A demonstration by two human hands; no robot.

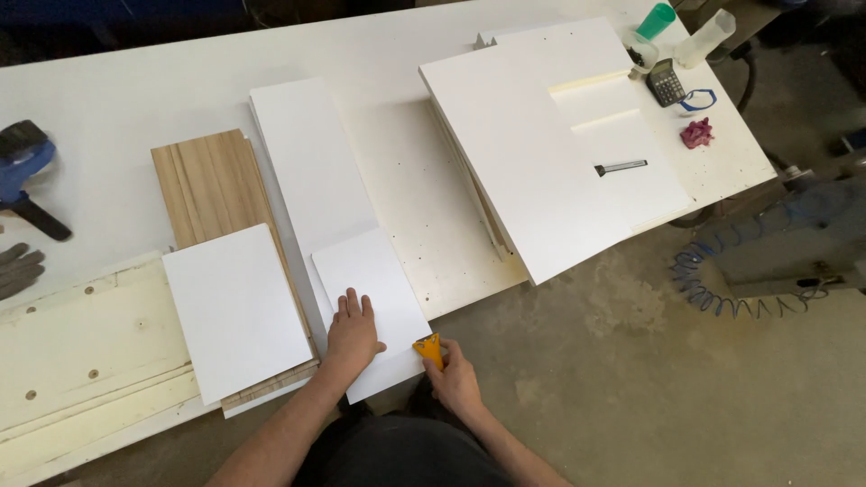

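Note:
My left hand [352, 332] lies flat, fingers spread, on a small white panel [370, 280] that sticks out over the near edge of the workbench. My right hand [454, 377] grips a small yellow scraper [430, 348] and holds it against the panel's near right edge. The panel rests on top of a longer white board [302, 158].
A white panel [236, 311] lies on wood-grain boards [209, 185] to the left. A stack of big white panels [523, 144] sits to the right with a marker [621, 168], calculator [667, 83], pink rag [696, 133] and two cups. A blue clamp [25, 162] and a grey glove [16, 271] lie far left. A coiled hose [722, 284] hangs over the concrete floor.

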